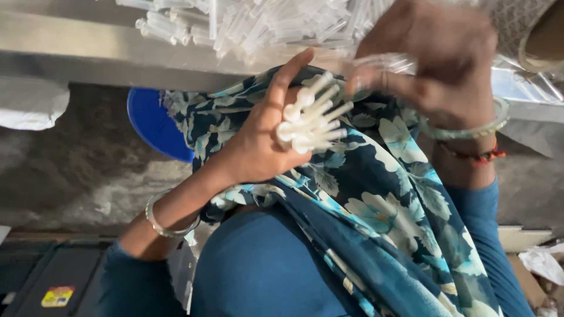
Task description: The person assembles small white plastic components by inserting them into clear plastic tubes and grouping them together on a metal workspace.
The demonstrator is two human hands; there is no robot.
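My left hand [258, 141] is raised in the middle of the view and grips a bunch of white plastic plungers [311, 120], their round ends pointing up and right. My right hand [437, 64] is higher and to the right, fingers closed around a clear plastic tube [385, 61] held just above the plungers. A heap of clear plastic tubes [258, 23] lies on the metal table [70, 47] at the top. A blue floral scarf [382, 194] drapes over my lap below both hands.
A blue round plastic container [153, 123] sits under the table edge at left. A white bag [29, 103] lies at far left on the concrete floor. A dark crate [53, 282] is at bottom left, and cardboard and crumpled paper [540, 258] at bottom right.
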